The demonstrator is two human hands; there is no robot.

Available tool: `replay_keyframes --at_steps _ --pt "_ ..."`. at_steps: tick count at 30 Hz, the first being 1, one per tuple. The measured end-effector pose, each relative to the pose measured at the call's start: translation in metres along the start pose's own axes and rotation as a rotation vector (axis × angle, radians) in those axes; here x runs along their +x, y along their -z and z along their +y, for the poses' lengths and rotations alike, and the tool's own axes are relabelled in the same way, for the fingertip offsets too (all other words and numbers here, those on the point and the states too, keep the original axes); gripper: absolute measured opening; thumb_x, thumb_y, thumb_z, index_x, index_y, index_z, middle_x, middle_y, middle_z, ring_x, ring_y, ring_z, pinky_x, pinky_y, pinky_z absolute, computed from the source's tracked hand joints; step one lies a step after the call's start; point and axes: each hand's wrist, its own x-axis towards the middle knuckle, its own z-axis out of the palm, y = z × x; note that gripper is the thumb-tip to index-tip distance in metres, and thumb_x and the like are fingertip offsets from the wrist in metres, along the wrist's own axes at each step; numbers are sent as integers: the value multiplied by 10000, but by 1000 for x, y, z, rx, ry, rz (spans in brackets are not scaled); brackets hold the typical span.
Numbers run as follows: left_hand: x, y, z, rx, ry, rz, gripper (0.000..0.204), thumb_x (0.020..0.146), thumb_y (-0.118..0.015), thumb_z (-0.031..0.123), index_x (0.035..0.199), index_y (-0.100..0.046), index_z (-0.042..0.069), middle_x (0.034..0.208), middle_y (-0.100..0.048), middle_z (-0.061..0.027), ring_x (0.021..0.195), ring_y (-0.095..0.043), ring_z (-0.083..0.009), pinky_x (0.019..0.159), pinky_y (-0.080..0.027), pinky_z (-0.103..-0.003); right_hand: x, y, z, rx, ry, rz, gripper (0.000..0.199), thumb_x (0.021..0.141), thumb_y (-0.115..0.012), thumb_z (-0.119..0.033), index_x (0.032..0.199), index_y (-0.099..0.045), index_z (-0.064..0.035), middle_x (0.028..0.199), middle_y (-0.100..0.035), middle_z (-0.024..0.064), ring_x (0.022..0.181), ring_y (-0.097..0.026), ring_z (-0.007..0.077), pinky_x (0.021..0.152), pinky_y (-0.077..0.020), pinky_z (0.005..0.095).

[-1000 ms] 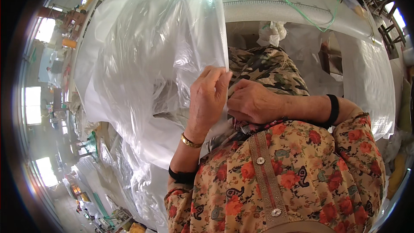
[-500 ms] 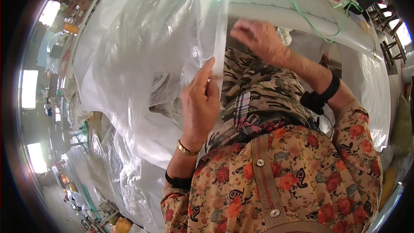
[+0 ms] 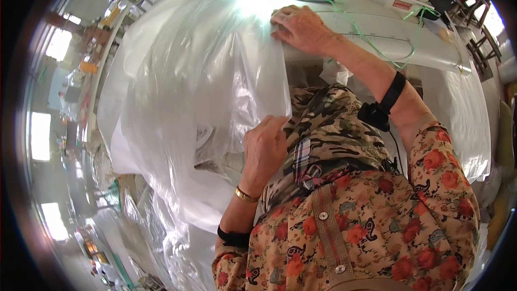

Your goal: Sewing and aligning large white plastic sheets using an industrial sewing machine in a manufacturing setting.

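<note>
The left hand (image 3: 265, 150) pinched the lower edge of the large clear plastic sheet (image 3: 199, 102) draped before the person while the right hand (image 3: 301, 28) pressed its upper edge onto the white sewing-machine table (image 3: 377, 43); keeping that edge taut and straight seemed best.

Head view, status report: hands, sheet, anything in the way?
Left hand pinching lower edge of the clear plastic sheet. Right hand gripping its top edge on the sewing table. Green thread trails beside right wrist, not snagged.
</note>
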Motion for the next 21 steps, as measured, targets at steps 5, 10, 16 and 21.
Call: replay_keyframes --at_steps 5,10,16,21 --pt "15 6 -6 109 -16 -22 198 769 -546 -4 917 -674 23 798 -616 -136 657 -601 -351 575 -462 -404 5 9 6 15 -78 -128 408 891 -623 -384 1113 -609 -43 1073 -644 112 1040 -599 264 870 -449 413" --pt "46 25 -5 163 -26 26 180 790 -516 5 878 -671 26 780 -617 -147 660 -602 -358 580 -462 -409 6 19 2 45 -78 -100 515 907 -579 -447 1203 -594 -26 1166 -617 122 1133 -551 274 963 -388 438" --pt "96 39 -13 212 -134 -5 164 808 -510 32 860 -665 26 784 -625 -169 706 -604 -380 610 -455 -446 5 43 -14 102 -84 -133 545 929 -537 -449 1253 -572 -12 1251 -584 138 1216 -497 299 1010 -348 472" --pt "138 46 -10 361 -101 -21 204 848 -485 67 841 -683 19 777 -645 -197 727 -620 -385 648 -475 -452 6 48 -21 135 -125 -180 492 948 -526 -395 1268 -558 -23 1289 -564 128 1254 -472 291 1045 -339 494"
